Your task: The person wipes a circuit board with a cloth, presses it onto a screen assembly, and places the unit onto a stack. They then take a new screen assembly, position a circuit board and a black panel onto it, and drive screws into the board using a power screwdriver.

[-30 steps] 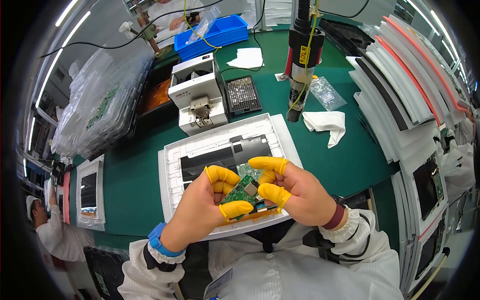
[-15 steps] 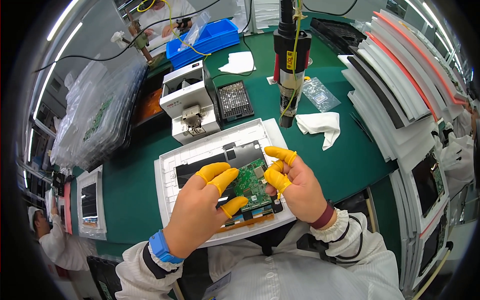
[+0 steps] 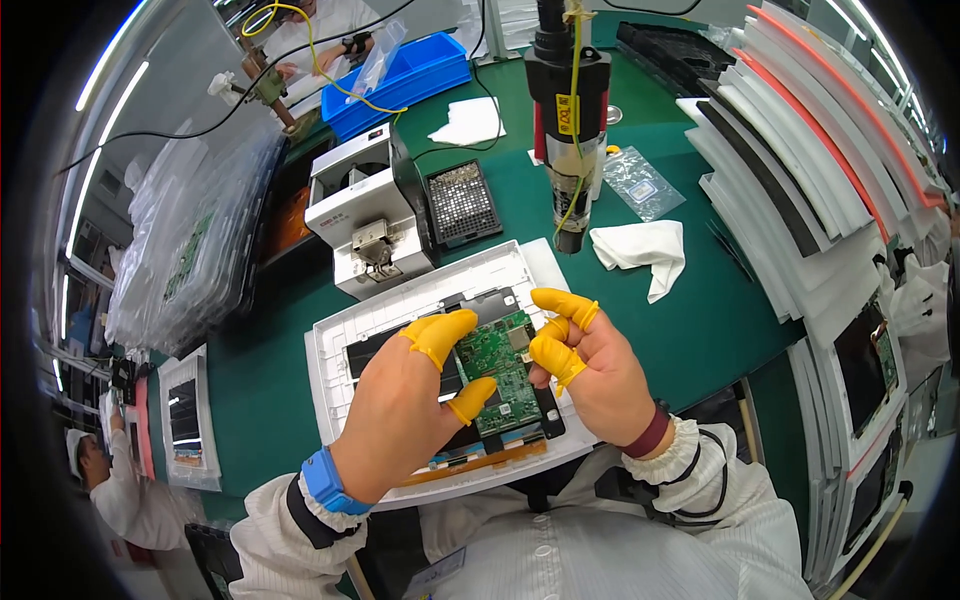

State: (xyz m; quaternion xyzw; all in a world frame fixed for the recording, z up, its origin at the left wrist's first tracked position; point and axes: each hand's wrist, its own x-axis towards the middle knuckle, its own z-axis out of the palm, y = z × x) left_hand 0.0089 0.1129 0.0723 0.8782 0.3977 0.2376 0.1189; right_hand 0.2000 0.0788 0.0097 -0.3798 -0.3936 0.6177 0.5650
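Observation:
A green circuit board (image 3: 497,372) lies on the dark back of a panel set in a white plastic frame (image 3: 330,392). My left hand (image 3: 400,392), in yellow finger cots, is at the board's left edge. Its thumb and fingers are spread, with the thumb tip over the board's edge. At the board's right edge is my right hand (image 3: 597,378), also in yellow cots. Its thumb and a bent finger come together beside a small white connector, while the index finger stretches out above. What sits between those fingertips is hidden. Orange and blue strips (image 3: 470,460) run along the frame's near side.
A dark electric screwdriver (image 3: 570,130) hangs beyond my right hand. Behind the frame stand a white screw feeder (image 3: 365,215) and a black grid tray (image 3: 463,203). A white cloth (image 3: 645,250) lies right. Stacked foam sheets (image 3: 770,170) rise on the right, clear plastic trays (image 3: 190,240) on the left.
My left fingers have lifted and shifted slightly away from me, uncovering more of the board's left side. My right hand stays nearly where it was. The whole view has shifted a little.

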